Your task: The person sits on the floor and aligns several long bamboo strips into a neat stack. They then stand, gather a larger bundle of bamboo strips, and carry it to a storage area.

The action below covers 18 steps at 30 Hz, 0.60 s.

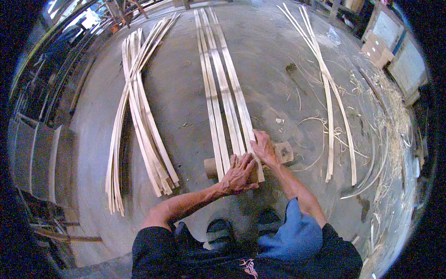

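Several long, pale bamboo strips (225, 97) lie side by side in the middle, running away from me across the floor. Their near ends rest over a short brown log (283, 151). My left hand (238, 176) lies across these near ends, its fingers stretched out and flat on the strips. At the right edge of the row, my right hand (265, 148) has its fingers curled against the outermost strip, just beyond the log. The undersides of the fingers are hidden.
A crossed bundle of strips (134, 93) lies to the left, and a smaller crossed set (327, 88) to the right. Curly shavings (383, 125) litter the right side. Cardboard boxes (376, 50) stand at the far right. My sandalled feet (219, 234) are close below.
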### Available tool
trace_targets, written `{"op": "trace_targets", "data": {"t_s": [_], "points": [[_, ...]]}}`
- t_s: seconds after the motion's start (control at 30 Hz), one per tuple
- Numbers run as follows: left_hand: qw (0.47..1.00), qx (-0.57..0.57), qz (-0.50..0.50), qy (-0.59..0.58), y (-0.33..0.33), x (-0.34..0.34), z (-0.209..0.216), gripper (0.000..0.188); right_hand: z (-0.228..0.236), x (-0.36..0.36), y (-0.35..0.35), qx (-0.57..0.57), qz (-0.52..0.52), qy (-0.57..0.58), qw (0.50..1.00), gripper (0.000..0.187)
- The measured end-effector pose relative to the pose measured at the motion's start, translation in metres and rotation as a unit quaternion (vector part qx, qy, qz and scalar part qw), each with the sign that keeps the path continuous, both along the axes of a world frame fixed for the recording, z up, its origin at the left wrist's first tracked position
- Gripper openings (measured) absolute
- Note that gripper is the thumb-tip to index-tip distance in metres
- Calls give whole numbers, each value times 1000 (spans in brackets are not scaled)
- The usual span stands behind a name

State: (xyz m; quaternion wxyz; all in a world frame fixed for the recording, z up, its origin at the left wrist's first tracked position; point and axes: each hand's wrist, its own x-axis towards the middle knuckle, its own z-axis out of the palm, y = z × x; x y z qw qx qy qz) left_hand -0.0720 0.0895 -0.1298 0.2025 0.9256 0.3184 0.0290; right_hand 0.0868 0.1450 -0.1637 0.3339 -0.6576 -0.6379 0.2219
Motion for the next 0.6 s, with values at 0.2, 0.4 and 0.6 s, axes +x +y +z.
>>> {"op": "trace_targets", "data": {"t_s": [0.2, 0.4, 0.6], "points": [[998, 42, 29, 32, 5, -28, -10, 85, 8, -29, -6, 30, 56, -233, 971, 23], [998, 59, 18, 30, 8, -41, -9, 81, -11, -43, -12, 137, 4, -278, 951, 23], [999, 5, 43, 3, 4, -50, -7, 78, -14, -46, -7, 6, -11, -119, 993, 18]]}}
